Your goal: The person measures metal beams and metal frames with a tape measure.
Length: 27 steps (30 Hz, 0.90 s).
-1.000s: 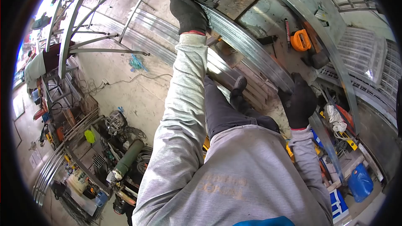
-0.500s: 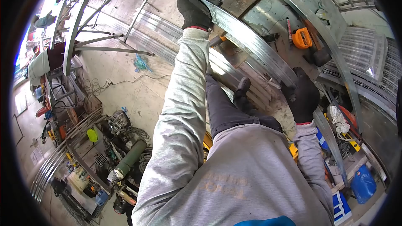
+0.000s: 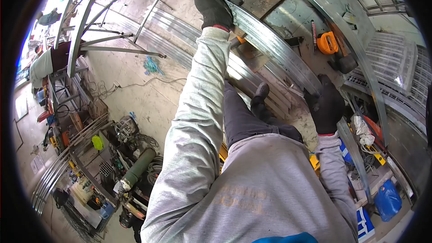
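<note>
A long galvanized steel channel (image 3: 279, 47) runs diagonally across my front, its ribbed face showing. At its far end my left hand (image 3: 212, 5), in a black glove, is closed around the edge, with some fingers hidden behind the metal. Lower down on the right, my right hand (image 3: 326, 105), also black-gloved, grips the same channel. The piece carries on past that hand toward the floor beside my right sleeve. Close to the channel, a hammer (image 3: 345, 63) and an orange tool case (image 3: 327, 42) lie on the metal-topped work surface.
Another steel profile (image 3: 333, 11) arches along the right. A metal frame (image 3: 83, 27) stands at upper left. On the floor are a green gas cylinder (image 3: 139, 166), a cable (image 3: 135, 87) and long metal profiles (image 3: 166, 29). A blue bag (image 3: 388, 200) sits lower right.
The channel has rolled slightly, showing more of its ribbed face. My left hand has shifted a little up and right with it; my right hand keeps its grip, nearly in place.
</note>
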### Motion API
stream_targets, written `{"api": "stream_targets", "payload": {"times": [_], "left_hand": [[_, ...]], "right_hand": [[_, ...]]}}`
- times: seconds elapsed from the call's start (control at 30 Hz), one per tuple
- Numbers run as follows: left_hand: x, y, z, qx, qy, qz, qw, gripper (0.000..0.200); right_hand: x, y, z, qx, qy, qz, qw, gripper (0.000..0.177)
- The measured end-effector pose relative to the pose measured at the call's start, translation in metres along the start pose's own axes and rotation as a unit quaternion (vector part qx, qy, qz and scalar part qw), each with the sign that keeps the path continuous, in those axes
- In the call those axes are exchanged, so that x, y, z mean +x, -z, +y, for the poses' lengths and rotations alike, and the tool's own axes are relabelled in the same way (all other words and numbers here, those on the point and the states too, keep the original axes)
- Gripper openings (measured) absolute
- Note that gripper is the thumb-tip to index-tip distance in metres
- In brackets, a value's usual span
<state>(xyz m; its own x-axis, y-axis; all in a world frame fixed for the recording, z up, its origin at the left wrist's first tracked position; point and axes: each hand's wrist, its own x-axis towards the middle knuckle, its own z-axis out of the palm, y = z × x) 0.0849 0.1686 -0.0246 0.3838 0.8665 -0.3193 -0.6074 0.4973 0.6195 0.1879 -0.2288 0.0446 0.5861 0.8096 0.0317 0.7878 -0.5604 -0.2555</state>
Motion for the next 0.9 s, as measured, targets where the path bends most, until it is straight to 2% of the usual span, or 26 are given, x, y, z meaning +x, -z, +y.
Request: {"api": "stream_targets", "payload": {"times": [0.07, 0.17, 0.3, 0.37, 0.43, 0.5, 0.57, 0.6, 0.63, 0.67, 0.7, 0.73, 0.77, 0.8, 0.83, 0.9], "left_hand": [[0.000, -0.002, 0.001, -0.004, -0.016, -0.033, 0.999, 0.069], [-0.005, -0.008, 0.004, 0.011, 0.000, -0.003, 1.000, 0.070], [0.004, -0.007, 0.001, 0.032, -0.002, 0.036, 0.999, 0.060], [0.002, -0.016, 0.000, 0.077, -0.040, 0.059, 0.994, 0.056], [-0.010, -0.025, 0.009, 0.116, 0.044, 0.088, 0.988, 0.054], [-0.005, -0.017, 0.008, 0.108, 0.033, 0.042, 0.993, 0.052], [0.030, 0.013, -0.005, 0.167, -0.033, 0.088, 0.981, 0.051], [0.033, 0.020, -0.010, 0.237, -0.120, 0.058, 0.962, 0.052], [0.051, 0.049, -0.011, 0.275, -0.111, -0.017, 0.955, 0.051], [0.069, 0.065, -0.013, 0.257, -0.090, -0.056, 0.961, 0.051], [0.067, 0.066, -0.008, 0.261, -0.022, -0.078, 0.962, 0.063], [0.146, 0.095, 0.000, 0.318, 0.018, -0.063, 0.946, 0.051], [0.075, 0.041, 0.028, 0.212, 0.170, -0.241, 0.932, 0.066], [0.080, 0.037, 0.029, 0.270, 0.109, -0.198, 0.936, 0.050], [0.082, 0.040, 0.034, 0.336, 0.022, -0.284, 0.898, 0.064], [0.064, 0.026, 0.069, 0.203, 0.213, -0.283, 0.913, 0.065]], "right_hand": [[-0.001, -0.001, 0.000, -0.012, 0.001, 0.009, 1.000, 0.056], [-0.001, -0.003, 0.004, -0.025, 0.007, 0.007, 1.000, 0.057], [0.001, -0.002, 0.004, 0.025, 0.017, 0.016, 0.999, 0.061], [0.002, 0.003, 0.003, 0.023, 0.005, 0.026, 0.999, 0.063], [0.004, 0.007, 0.001, 0.004, 0.025, 0.018, 1.000, 0.067], [0.002, 0.005, -0.006, -0.020, -0.001, 0.036, 0.999, 0.062], [-0.004, 0.004, -0.014, -0.052, 0.002, 0.105, 0.993, 0.053], [-0.004, -0.005, -0.007, -0.016, 0.014, 0.158, 0.987, 0.047], [-0.011, -0.027, -0.003, 0.009, 0.019, 0.211, 0.977, 0.042], [-0.005, -0.095, -0.028, 0.089, -0.107, 0.418, 0.898, 0.061], [-0.012, -0.055, 0.000, 0.056, 0.000, 0.329, 0.943, 0.032], [-0.012, -0.062, 0.000, 0.067, -0.043, 0.281, 0.956, 0.028], [-0.008, -0.071, 0.001, 0.052, -0.051, 0.294, 0.953, 0.025], [-0.007, -0.056, -0.008, 0.010, -0.095, 0.227, 0.969, 0.024], [-0.005, -0.043, -0.015, -0.003, -0.113, 0.217, 0.970, 0.025], [-0.007, -0.015, -0.025, -0.033, -0.124, 0.179, 0.976, 0.025]]}}
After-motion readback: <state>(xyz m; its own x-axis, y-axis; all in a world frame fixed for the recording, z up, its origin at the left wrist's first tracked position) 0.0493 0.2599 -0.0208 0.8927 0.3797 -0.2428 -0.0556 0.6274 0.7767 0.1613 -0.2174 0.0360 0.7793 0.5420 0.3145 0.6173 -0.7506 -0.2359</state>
